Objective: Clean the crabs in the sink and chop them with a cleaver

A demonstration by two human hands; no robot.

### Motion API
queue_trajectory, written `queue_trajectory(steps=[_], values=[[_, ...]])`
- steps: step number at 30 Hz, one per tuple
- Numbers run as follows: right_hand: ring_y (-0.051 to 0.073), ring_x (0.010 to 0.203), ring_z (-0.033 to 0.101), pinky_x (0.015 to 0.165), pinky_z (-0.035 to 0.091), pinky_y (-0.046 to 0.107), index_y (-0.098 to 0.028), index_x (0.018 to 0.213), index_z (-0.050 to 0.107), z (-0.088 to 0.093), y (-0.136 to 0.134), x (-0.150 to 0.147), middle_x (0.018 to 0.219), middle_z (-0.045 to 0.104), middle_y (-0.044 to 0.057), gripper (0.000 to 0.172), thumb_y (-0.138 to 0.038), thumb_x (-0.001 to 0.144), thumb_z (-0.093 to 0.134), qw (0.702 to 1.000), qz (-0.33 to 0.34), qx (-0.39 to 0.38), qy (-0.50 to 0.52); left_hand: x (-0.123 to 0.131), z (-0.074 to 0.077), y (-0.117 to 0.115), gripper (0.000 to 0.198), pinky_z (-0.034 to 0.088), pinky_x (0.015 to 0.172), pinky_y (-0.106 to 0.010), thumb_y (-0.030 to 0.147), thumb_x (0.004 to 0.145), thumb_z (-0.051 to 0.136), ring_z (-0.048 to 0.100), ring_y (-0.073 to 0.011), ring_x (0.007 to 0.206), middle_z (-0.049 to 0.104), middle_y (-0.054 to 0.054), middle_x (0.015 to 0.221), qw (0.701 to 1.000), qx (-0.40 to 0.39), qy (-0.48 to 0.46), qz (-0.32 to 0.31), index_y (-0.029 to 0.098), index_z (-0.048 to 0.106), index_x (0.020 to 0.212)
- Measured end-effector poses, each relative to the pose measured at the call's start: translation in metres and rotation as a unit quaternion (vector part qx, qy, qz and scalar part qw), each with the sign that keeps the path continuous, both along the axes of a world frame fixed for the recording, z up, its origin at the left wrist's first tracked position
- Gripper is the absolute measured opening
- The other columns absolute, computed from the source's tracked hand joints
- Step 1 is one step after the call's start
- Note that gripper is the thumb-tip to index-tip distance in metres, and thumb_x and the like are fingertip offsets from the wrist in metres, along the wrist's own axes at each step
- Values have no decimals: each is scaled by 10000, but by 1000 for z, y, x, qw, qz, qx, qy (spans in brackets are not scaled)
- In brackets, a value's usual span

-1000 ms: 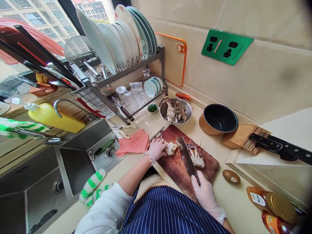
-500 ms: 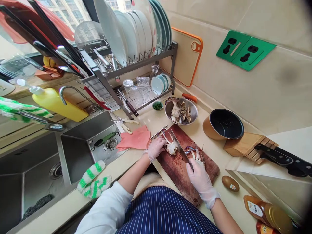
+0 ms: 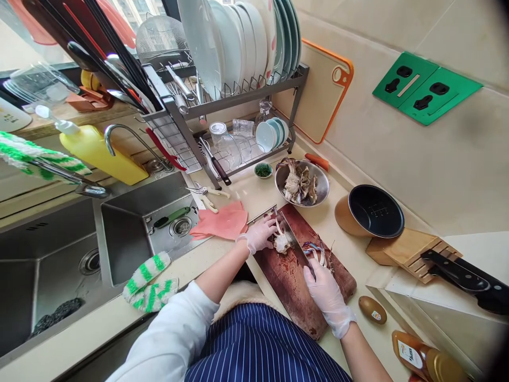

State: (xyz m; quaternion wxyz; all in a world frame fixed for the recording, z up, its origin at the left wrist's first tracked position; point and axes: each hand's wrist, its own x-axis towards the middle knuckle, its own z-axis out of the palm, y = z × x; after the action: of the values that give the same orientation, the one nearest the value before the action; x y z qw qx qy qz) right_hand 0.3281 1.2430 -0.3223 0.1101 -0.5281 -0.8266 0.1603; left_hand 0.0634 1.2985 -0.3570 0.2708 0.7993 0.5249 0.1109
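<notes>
My right hand [image 3: 328,294], in a clear plastic glove, grips a kitchen knife [image 3: 294,237] whose blade points away from me over the dark wooden cutting board [image 3: 284,286]. Just left of the blade lies a pale piece of crab [image 3: 281,244] with legs attached. The gloved fingers of my left hand [image 3: 263,233] are bent around its left side and legs; the fingertips are partly hidden. Right of the knife, more crab pieces with bluish legs [image 3: 318,249] rest on the board. A metal bowl [image 3: 326,183] beyond it holds crab parts and shells.
Pink gloves [image 3: 222,220] and kitchen shears [image 3: 209,193] lie by the sink [image 3: 127,220]. A dish rack [image 3: 254,95] stands behind. To the right are a black-lined pot [image 3: 376,212], a knife block [image 3: 413,249], a kiwi [image 3: 373,310] and a jar [image 3: 413,353].
The camera view has shifted a little. The knife blade now stands steeper beside the crab piece, and my left fingers reach slightly further over its legs.
</notes>
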Motion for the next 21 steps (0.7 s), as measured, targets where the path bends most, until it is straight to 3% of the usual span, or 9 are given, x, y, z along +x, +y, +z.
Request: queue_trajectory(steps=[6, 10, 15, 21], values=[[320, 1207, 547, 1019, 440, 493, -176, 1075, 664, 3, 0, -1, 1239, 632, 175, 340, -309, 941, 381, 1000, -14, -1, 7, 9, 0, -32, 447, 356, 1089, -480, 194, 773, 721, 418, -286, 1322, 524, -86, 1374, 991, 58, 25, 115, 274, 610, 1198], [303, 1153, 562, 986, 455, 475, -204, 1050, 666, 8, 0, -6, 1168, 654, 144, 299, -289, 925, 408, 999, -15, 16, 29, 16, -4, -48, 300, 380, 1051, -467, 235, 823, 690, 498, -269, 1214, 609, -71, 1239, 991, 48, 33, 118, 282, 653, 1117], [277, 1081, 543, 977, 435, 478, -202, 917, 637, 9, -4, -8, 1101, 641, 117, 229, -287, 932, 425, 998, 21, 50, 41, 20, -6, -44, 169, 428, 988, -393, 278, 894, 605, 548, -242, 1116, 649, -62, 1158, 991, 19, 29, 131, 268, 701, 1033], [254, 880, 545, 860, 459, 439, -193, 825, 603, 3, -9, -4, 864, 624, 95, 244, -289, 938, 409, 998, 38, 46, 2, 19, -9, -42, 205, 455, 946, -338, 303, 923, 544, 583, -221, 1055, 658, -49, 1155, 987, -8, -14, 160, 261, 712, 1034]])
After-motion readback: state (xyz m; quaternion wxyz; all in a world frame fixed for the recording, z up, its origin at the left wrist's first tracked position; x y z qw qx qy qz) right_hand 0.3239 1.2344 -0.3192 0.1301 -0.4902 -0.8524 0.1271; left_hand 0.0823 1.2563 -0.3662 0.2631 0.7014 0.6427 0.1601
